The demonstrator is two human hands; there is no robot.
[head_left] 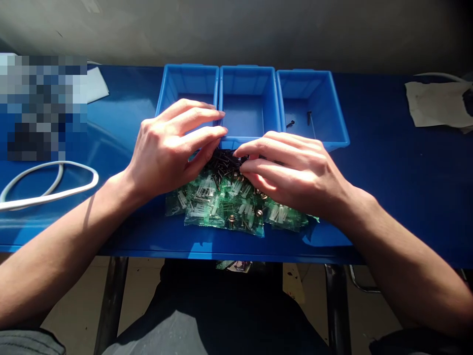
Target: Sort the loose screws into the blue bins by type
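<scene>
A pile of black screws (222, 163) lies just in front of the blue bins, on top of several green-tinted clear plastic packets (204, 207) with white wall plugs and small brass-coloured parts inside. My left hand (175, 143) hovers at the left of the pile, its fingers stretched and apart, covering part of the left bin (190, 81). At the pile's right side, my right hand (291, 165) has its fingers bent together with the tips at the screws. Whatever is between those fingertips is hidden. Two black screws (309, 117) rest in the right bin (321, 93).
The middle bin (247, 81) stands between the other two at the back of the blue table (399, 177). A white cable (92, 172) loops at the left, near a blurred-out area. Paper (428, 103) lies at the far right. The table's front edge is close to my lap.
</scene>
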